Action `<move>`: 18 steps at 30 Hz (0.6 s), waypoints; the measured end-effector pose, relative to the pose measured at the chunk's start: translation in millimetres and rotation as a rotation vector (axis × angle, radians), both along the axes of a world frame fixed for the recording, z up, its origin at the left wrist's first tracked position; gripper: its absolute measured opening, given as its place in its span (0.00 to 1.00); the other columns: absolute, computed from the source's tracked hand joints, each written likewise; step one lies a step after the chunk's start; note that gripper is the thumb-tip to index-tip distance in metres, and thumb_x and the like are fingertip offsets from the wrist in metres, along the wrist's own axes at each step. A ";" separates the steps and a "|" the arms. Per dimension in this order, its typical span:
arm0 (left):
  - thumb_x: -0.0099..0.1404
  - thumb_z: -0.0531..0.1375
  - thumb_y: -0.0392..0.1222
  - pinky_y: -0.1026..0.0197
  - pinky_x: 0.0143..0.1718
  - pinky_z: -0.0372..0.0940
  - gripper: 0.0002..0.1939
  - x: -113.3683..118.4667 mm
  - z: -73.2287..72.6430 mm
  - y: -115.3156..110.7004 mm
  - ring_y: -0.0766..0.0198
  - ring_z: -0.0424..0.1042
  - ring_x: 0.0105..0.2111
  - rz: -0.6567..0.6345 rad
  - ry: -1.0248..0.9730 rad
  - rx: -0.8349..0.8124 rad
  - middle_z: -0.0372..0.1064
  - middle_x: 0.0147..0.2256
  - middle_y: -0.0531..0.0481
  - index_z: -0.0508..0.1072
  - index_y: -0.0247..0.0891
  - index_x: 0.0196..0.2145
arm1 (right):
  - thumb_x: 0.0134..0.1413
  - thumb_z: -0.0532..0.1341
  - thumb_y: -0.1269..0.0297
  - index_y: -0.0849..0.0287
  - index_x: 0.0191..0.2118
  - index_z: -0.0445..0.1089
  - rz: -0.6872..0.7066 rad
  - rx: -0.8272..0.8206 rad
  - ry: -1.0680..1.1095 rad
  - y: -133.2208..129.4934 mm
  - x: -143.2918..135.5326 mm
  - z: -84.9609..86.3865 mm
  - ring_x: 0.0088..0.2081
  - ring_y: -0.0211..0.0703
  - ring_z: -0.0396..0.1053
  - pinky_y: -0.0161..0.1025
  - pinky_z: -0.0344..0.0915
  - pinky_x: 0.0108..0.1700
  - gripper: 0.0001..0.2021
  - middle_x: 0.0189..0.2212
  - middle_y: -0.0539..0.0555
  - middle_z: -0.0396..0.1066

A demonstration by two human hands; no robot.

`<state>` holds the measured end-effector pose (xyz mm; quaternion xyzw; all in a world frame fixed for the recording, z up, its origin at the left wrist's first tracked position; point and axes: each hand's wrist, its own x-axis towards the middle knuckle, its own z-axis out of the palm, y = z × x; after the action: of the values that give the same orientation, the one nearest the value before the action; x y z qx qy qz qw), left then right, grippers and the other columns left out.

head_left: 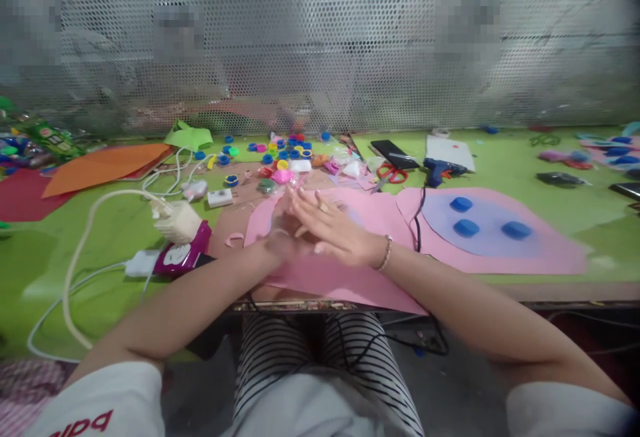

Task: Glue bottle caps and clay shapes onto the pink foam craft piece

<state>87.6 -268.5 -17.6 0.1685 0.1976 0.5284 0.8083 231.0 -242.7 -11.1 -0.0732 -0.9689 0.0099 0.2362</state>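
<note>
My right hand (340,230) lies across my left hand (283,230), its fingers stretched out and close together, with nothing seen in it. The left is smeared by motion and partly covered, so its fingers cannot be made out. Both are above pink paper (350,284), where a lilac piece is mostly hidden by them. To the right, another pink paper cutout (555,250) carries a lilac oval (487,214) with three blue bottle caps (466,227) on it. Behind the right hand are red-handled scissors (391,174) and a blue glue gun (443,169).
At left, a purple power strip (185,257) holds a cream plug (175,220), with cables looping around. Coloured bottle caps (283,155) are scattered behind my hands. Orange paper (107,169) and a dark phone (393,154) lie farther back. A perforated metal screen (320,44) stands behind the table.
</note>
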 end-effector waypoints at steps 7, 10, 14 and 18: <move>0.63 0.42 0.57 0.55 0.38 0.65 0.29 4.6 12.7 4.0 0.56 0.72 0.34 -0.082 -0.065 0.016 0.72 0.31 0.40 0.71 0.30 0.41 | 0.61 0.30 0.48 0.60 0.65 0.26 -0.099 -0.065 0.086 19.4 13.1 0.7 0.66 0.44 0.27 0.53 0.33 0.64 0.32 0.66 0.56 0.29; 0.61 0.42 0.63 0.50 0.47 0.61 0.34 -0.2 14.0 7.0 0.52 0.68 0.46 -0.103 -0.068 0.049 0.70 0.42 0.38 0.66 0.32 0.49 | 0.62 0.34 0.50 0.64 0.65 0.30 -0.176 0.030 -0.024 23.1 10.6 -5.0 0.65 0.46 0.31 0.54 0.33 0.63 0.32 0.65 0.61 0.35; 0.58 0.42 0.67 0.50 0.52 0.57 0.40 -6.6 19.2 13.0 0.51 0.64 0.52 -0.055 -0.068 0.110 0.68 0.47 0.36 0.63 0.30 0.53 | 0.61 0.37 0.48 0.69 0.65 0.33 -0.223 0.096 -0.086 21.5 8.1 -5.1 0.65 0.47 0.32 0.54 0.33 0.63 0.35 0.65 0.64 0.37; 0.58 0.41 0.68 0.51 0.51 0.57 0.41 -7.8 21.6 14.5 0.51 0.64 0.51 -0.080 -0.065 0.131 0.68 0.47 0.36 0.63 0.30 0.53 | 0.61 0.39 0.47 0.68 0.65 0.34 -0.222 0.113 -0.117 20.2 9.7 -2.4 0.65 0.46 0.33 0.54 0.32 0.63 0.35 0.65 0.64 0.38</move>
<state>79.8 -254.0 4.0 0.2117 0.1294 0.5126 0.8220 240.7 -222.5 -13.4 -0.1671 -0.9659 -0.0751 0.1828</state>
